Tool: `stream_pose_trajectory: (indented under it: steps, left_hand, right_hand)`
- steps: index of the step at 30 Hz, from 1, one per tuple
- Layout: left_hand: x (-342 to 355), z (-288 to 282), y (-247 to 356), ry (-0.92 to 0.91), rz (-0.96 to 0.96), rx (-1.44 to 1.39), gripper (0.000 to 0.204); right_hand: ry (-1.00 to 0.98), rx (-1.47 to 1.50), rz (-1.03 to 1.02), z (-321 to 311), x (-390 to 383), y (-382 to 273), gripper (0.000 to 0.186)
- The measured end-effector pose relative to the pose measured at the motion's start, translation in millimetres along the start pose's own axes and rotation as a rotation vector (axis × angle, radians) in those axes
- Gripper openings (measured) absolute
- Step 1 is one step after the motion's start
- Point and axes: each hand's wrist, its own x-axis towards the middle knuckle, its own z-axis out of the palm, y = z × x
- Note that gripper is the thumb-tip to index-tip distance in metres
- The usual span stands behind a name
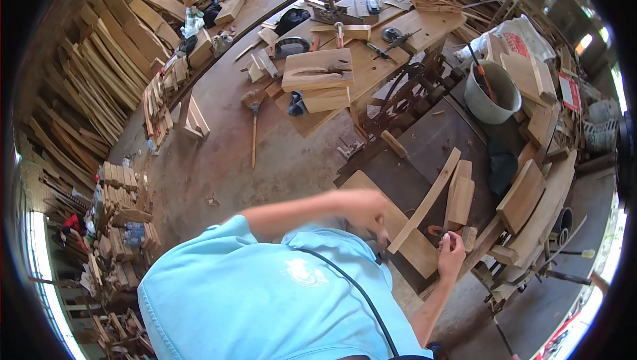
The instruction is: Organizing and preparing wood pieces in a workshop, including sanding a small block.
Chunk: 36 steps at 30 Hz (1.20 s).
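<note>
Flat board [415,248] lies on dark bench top [434,131] btwn the two hands, running from under/near L hand [367,211] to just left of R hand [452,254]. R hand: thumb & fingers pinched narrow on small orange & dark item [435,230]. L hand: motion-blurred, fingers look curled; can't tell if it holds anything or touches board. In the way: thin strip [426,199] slants over board btwn hands; wood block [460,202] just beyond R hand, small offcut [470,238] right by its fingertips. Further right of R hand, thick block [521,195]; beyond it, dark cloth [502,165]. Wood-handled tool [395,144] lies beyond L hand, far end hard to ID. Well beyond R hand: pale bucket [492,104] w/ orange-handled stick [486,81]. Cracked slab [317,70] well beyond L hand; broom [254,128] on floor, beyond & left of it. Hidden: pinched item mostly behind fingertips, type unclear; shirt [265,300] fills area nearer than L hand, covers part of bench's near side. Outer wood stacks cut off by dark rim.
</note>
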Motion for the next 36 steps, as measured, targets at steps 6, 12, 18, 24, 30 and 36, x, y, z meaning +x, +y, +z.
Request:
stream_pose_trajectory:
  steps: [6,12,18,24,30,36]
  left_hand:
    - [-153.4,-175.0,-172.4,1.069,0.000,-0.305,0.040]
    - [-244.6,-207.7,-142.7,1.666,0.153,-0.820,0.080]
    - [-216.5,-125.9,-186.4,1.608,-0.050,-0.934,0.072]
    - [-194.9,-68.6,-198.7,1.610,-0.285,-0.866,0.062]
    - [-189.4,-67.6,-204.1,1.627,-0.317,-0.763,0.054]
    - [-160.1,-71.6,-192.8,1.647,-0.251,-0.621,0.052]
  right_hand:
    - [-0.083,-0.179,-0.058,18.0,1.8,-33.1,0.031]
    - [-0.138,-0.225,-0.119,39.9,14.2,-35.5,0.034]
    - [-0.176,-0.309,-0.148,49.7,12.1,-67.9,0.033]
    - [-0.167,-0.287,-0.179,51.0,12.1,-69.5,0.032]
    - [-0.163,-0.314,-0.153,46.9,5.0,-67.2,0.031]
    - [-0.051,-0.166,-0.161,42.0,7.8,-29.1,0.027]
